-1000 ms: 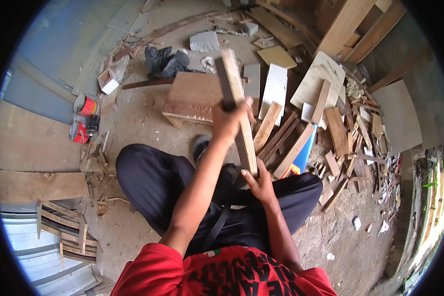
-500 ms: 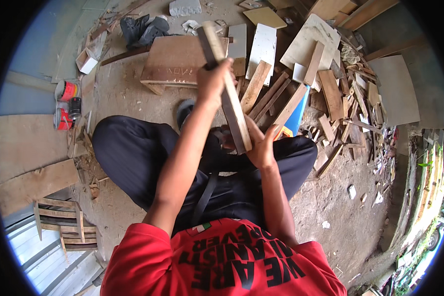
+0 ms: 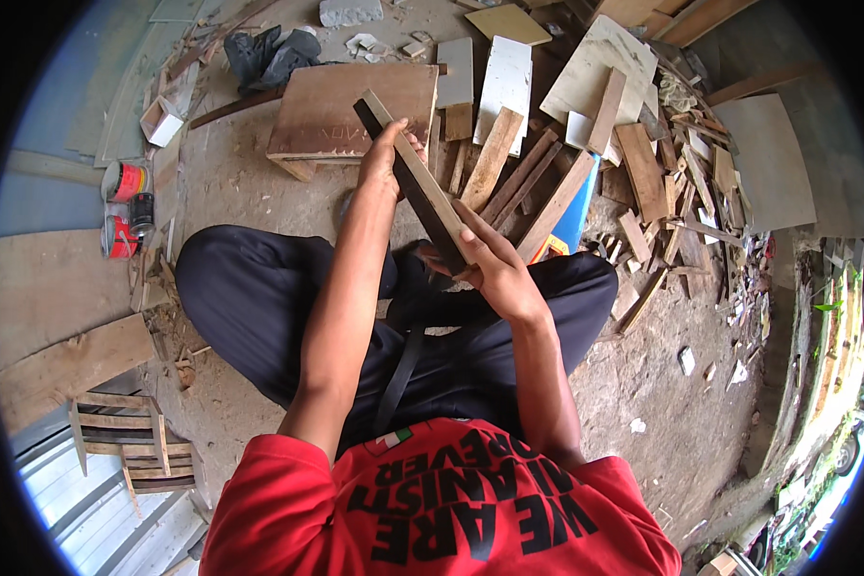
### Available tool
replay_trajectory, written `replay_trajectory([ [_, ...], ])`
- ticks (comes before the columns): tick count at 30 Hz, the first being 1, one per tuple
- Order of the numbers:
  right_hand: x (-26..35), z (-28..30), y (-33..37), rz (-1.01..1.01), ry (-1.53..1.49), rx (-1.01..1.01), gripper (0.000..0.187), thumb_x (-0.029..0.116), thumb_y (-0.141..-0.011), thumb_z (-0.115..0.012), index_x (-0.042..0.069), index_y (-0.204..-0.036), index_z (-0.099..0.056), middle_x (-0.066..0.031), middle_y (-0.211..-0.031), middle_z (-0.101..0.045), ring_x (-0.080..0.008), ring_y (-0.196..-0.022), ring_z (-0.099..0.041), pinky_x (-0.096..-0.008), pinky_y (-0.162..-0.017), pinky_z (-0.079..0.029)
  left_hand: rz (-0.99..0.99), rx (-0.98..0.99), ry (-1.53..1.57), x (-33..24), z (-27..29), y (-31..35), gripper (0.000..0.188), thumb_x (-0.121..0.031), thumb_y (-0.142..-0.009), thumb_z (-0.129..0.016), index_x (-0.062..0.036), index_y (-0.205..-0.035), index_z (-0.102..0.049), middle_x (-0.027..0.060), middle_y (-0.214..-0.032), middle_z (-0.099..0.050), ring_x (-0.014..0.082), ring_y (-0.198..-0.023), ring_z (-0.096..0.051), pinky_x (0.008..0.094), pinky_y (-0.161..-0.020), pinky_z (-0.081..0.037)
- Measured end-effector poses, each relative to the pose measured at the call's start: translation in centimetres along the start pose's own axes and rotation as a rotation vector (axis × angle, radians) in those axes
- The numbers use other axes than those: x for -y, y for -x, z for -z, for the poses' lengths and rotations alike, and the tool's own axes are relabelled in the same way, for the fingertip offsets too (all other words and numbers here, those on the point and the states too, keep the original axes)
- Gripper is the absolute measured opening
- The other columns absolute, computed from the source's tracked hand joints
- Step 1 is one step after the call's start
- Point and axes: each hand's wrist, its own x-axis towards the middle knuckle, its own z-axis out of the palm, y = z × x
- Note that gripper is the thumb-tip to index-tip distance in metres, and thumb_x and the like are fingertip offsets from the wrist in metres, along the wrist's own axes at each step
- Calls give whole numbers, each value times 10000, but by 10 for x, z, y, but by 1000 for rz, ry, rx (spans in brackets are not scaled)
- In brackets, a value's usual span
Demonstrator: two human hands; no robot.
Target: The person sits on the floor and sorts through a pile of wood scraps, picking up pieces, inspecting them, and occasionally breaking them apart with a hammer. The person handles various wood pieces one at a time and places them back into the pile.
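A length of wood, pale on its upper face and dark along its side, slants across the space above my crossed legs. My left hand is wrapped around it towards its far end. At its near end, my right hand grips it, with the thumb on the upper face and fingers partly hidden beneath. Beyond the far end stands a low brown wooden table with scratches on its front edge. To the right of the wood lie loose planks, the closest being a worn brown plank.
A heap of wood scraps spreads over the right side. A blue panel lies partly under a plank by my right knee. Paint cans stand at the left. A black plastic bag lies beyond the table, and a slatted wooden frame sits lower left.
Both hands have shifted the wood; its far end has swung left and dropped nearer to me. The right hand has moved slightly up and its grip has turned over the near end.
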Motion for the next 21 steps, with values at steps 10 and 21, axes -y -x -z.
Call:
replay_trajectory([
  [10, 4, 3, -1, -97, 70, 10, 506, 160, -1060, -360, 22, -1526, -218, -158, -1402, -461, -272, -1196, -572, -397, -1005, -492, 30, 28, -17, -5, 0, 1, 236, -242, -835, -742, -74, -879, -582, 57, -715, -606, 202, -576, -597, 348, -561, -533],
  [21, -13, 16, 6, 217, 658, -30, 549, 255, -1048, -443, 33, -1520, -274, -163, -1306, -534, -158, -1048, -562, -284, -857, -498, -36, 100, -59, -6, -5, 6, 248, -262, -840, -740, -91, -850, -561, 31, -687, -565, 162, -571, -556, 305, -561, -490],
])
